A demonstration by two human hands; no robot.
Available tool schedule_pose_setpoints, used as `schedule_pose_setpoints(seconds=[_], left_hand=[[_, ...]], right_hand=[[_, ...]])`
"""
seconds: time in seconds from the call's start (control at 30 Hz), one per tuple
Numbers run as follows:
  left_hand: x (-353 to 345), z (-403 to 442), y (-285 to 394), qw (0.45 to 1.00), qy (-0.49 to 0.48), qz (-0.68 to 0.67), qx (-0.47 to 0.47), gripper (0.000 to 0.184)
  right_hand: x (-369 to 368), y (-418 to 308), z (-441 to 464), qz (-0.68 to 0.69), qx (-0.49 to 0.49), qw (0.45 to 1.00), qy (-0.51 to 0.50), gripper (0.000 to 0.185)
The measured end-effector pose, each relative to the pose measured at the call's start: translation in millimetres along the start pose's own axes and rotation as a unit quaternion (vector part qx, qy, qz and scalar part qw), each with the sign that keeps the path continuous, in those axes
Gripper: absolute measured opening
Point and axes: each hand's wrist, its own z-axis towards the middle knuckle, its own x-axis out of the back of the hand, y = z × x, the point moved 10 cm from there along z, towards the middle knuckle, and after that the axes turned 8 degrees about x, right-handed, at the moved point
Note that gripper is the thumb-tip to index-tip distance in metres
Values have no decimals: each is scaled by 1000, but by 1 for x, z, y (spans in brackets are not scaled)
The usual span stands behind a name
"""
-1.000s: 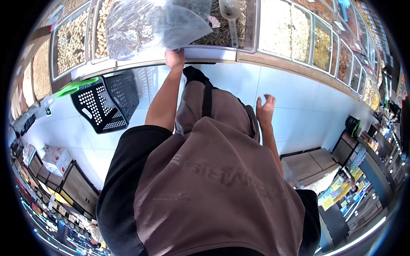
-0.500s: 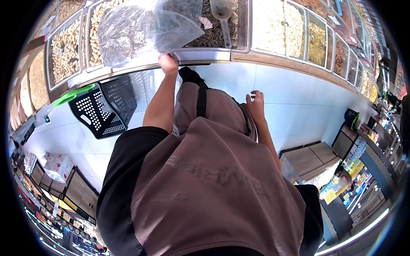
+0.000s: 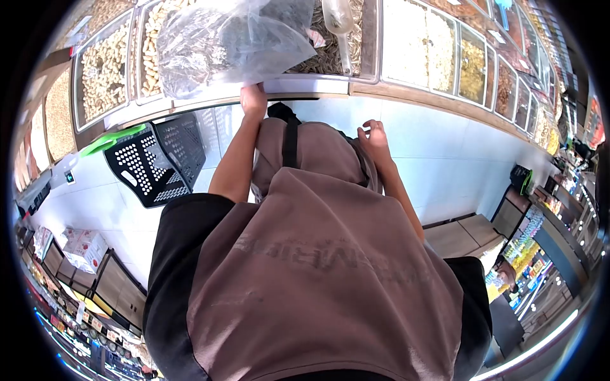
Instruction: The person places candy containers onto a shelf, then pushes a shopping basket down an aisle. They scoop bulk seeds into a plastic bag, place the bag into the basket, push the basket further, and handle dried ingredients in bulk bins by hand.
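Bag [image 3: 235, 41] at left hand [image 3: 253, 101], cannot tell grip; right hand [image 3: 375, 138] half open, loosely curled, near apron [image 3: 318, 216].

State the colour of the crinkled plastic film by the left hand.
The film is translucent whitish-grey, best seen in the head view.

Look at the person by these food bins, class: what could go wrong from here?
The clear plastic bag reaches the front edge of the counter by the left hand, so it might slip off. If dragged right, it could catch the scoop in the seed bin and scatter contents. A careless leftward step could meet the black basket.
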Motion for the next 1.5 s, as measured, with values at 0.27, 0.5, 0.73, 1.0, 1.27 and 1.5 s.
schedule_pose_setpoints(seconds=[0.27, 0.5, 0.73, 1.0, 1.27, 1.5], left_hand=[[84, -88, 102, 901, -357, -242, -39, 12], [106, -78, 165, 856, -370, -356, -63, 19], [102, -70, 187, 783, -424, -454, -2, 22], [95, -74, 202, 762, -453, -460, 48, 25], [201, -25, 270, 973, 182, -25, -143, 57], [204, -11, 252, 985, 148, -40, -82, 63]], right_hand=[[15, -188, 51, 134, 109, 977, -127, 23], [22, -261, 70, 201, 206, 943, -165, 21], [60, -268, 82, 202, 258, 943, -54, 20], [64, -245, 96, 231, 229, 941, -89, 12], [51, -207, 206, 195, 180, 964, -19, 16], [-29, -286, 261, 369, 344, 845, -176, 16]])
